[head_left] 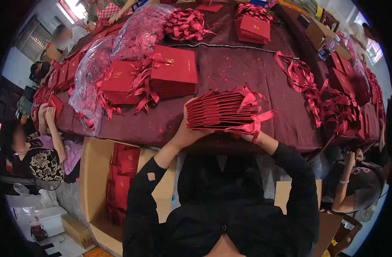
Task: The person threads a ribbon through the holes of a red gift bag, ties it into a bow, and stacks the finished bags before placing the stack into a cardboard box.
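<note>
A stack of flat red paper gift bags point(219, 112) is held between both my hands above the table's near edge, with the layered edges facing me. My left hand point(188, 132) grips the stack's left end, its fingers partly hidden behind and beneath the bags. At the right end, my right hand point(250, 138) holds from below, mostly covered by the bags and the loose red ribbons point(258, 122) hanging there. Just beyond my left hand stands a taller pile of red bags point(173, 70) with gold print, and a second pile point(119, 83) sits left of it.
The dark red cloth-covered table point(234, 70) carries ribbon bundles point(301, 83), more bags point(253, 29) and clear plastic wrapping point(138, 32). An open cardboard box point(95, 171) with red bags inside stands at lower left. Other people point(46, 158) sit around the table.
</note>
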A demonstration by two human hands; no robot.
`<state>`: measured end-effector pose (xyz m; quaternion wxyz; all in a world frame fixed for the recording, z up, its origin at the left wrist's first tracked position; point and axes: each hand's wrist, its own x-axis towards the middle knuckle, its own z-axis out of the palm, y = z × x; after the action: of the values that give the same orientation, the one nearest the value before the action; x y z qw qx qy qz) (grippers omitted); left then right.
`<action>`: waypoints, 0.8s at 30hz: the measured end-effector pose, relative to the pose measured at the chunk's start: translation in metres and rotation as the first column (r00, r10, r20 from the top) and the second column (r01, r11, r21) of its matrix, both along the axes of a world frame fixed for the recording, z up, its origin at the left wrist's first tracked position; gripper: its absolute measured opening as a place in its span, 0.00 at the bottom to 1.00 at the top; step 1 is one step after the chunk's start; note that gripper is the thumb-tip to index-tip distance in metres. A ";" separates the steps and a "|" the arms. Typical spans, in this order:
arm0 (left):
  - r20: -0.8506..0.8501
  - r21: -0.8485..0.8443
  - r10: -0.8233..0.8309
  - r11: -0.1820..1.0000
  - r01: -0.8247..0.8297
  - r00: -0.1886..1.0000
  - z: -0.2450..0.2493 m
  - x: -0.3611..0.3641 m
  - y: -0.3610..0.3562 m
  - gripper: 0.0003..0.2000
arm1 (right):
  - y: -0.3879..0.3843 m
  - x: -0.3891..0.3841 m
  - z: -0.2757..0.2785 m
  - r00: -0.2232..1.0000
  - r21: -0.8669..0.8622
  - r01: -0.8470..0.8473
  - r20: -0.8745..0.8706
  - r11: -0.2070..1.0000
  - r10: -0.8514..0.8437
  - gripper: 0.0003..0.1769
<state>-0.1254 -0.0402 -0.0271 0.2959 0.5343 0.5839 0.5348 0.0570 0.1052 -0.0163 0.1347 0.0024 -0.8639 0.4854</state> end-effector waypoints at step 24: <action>0.466 0.351 -0.116 0.934 -0.063 0.877 0.043 0.026 -0.017 0.43 | -0.006 0.017 -0.051 0.992 -0.344 -0.125 -0.028 0.931 0.123 0.27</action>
<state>-0.0992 -0.0576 0.0160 0.3367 0.4378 0.3785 0.7427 0.0744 0.0994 -0.0668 0.1047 0.0346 -0.7633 0.6366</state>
